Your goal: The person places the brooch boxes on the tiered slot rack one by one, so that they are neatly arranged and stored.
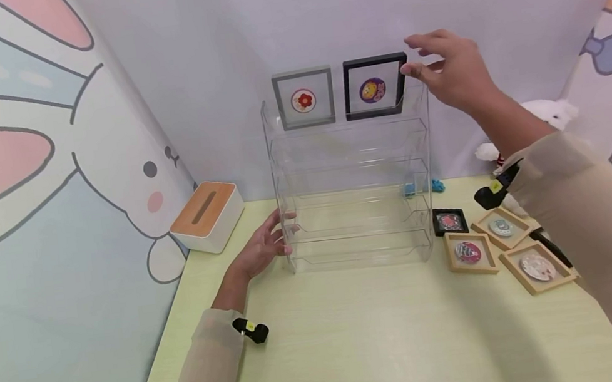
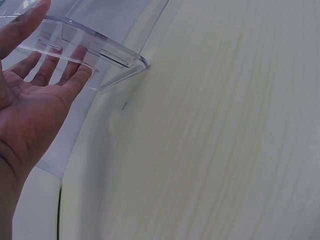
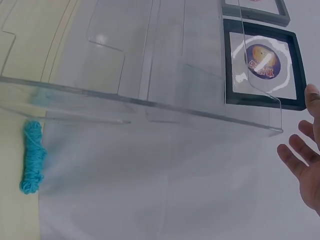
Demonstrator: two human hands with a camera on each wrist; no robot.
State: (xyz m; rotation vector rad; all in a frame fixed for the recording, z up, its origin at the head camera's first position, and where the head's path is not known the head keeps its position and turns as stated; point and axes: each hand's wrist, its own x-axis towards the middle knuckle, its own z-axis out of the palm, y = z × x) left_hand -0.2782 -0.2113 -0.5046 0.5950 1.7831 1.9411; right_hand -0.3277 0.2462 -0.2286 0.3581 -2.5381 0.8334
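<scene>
Spreading loosely, the fingers of our left hand (image 1: 260, 248) lay at the left side of the clear rack (image 1: 359, 236). On its top tier, we had the grey frame (image 1: 304, 98) standing left of the black frame (image 1: 376, 87). Our right hand (image 1: 453, 67) held its fingers apart, thumb at the black frame's right edge. Farther right, wooden frames (image 1: 472, 253) lay on the desk (image 1: 356, 336).

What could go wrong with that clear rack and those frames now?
The right hand is at the edge of the upper black frame, so a bump might tip it. The left hand is at the side of the clear rack; a push there could shake the gray frame too.
</scene>
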